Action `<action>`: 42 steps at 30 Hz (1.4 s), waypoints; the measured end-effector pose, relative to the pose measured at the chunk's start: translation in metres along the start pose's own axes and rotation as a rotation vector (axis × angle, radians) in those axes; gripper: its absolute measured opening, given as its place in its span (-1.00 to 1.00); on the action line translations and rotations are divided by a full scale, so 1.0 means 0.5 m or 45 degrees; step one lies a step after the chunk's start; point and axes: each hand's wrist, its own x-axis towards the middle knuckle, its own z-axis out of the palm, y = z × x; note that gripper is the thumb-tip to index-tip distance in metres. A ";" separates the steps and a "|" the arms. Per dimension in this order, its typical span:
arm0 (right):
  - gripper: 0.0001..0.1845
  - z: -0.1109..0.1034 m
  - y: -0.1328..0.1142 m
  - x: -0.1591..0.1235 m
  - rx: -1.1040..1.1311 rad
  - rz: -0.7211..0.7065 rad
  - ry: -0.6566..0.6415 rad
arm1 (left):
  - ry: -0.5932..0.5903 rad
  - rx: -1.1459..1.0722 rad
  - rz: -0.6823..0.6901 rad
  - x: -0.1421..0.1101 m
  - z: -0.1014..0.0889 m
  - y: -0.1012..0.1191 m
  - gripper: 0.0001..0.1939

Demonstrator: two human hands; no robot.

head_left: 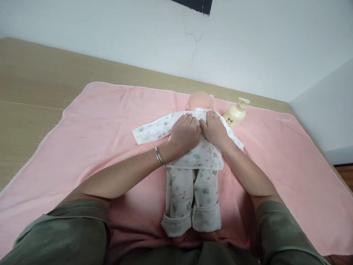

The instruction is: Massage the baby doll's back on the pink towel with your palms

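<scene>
A baby doll (199, 100) lies on its back on a pink blanket (124, 110), its bald head toward the wall. It is dressed in a white printed shirt (196, 159) and matching trousers (180, 191) with turned-up cuffs. My left hand (185, 133) rests on the chest of the shirt, fingers laid over the cloth, a silver bracelet at the wrist. Beside it, my right hand (214, 129) presses on the shirt near the shoulder, fingers outstretched and thumb apart. Both hands cover the upper front of the shirt. The sleeves spread out to either side.
A cream pump bottle (235, 113) stands by the doll's shoulder on the right. The blanket covers much of a light wooden surface (33, 81). A white wall (124, 36) with a crack rises behind, and another wall closes the right side.
</scene>
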 end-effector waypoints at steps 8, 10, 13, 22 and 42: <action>-0.40 -0.001 -0.042 -0.077 -0.068 -0.157 0.131 | -0.120 -0.142 -0.201 0.043 0.030 -0.055 -0.54; -0.40 0.000 -0.042 -0.077 -0.032 -0.172 0.108 | -0.085 -0.167 -0.193 0.041 0.039 -0.059 -0.51; -0.39 0.003 -0.027 -0.054 0.031 -0.124 0.100 | -0.055 -0.192 -0.186 0.033 0.042 -0.057 -0.49; -0.37 0.012 -0.015 -0.034 0.074 -0.108 0.122 | -0.025 -0.219 -0.189 0.032 0.043 -0.056 -0.52; -0.43 0.009 -0.037 -0.060 -0.157 -0.149 0.212 | -0.065 -0.167 -0.144 0.031 0.041 -0.059 -0.47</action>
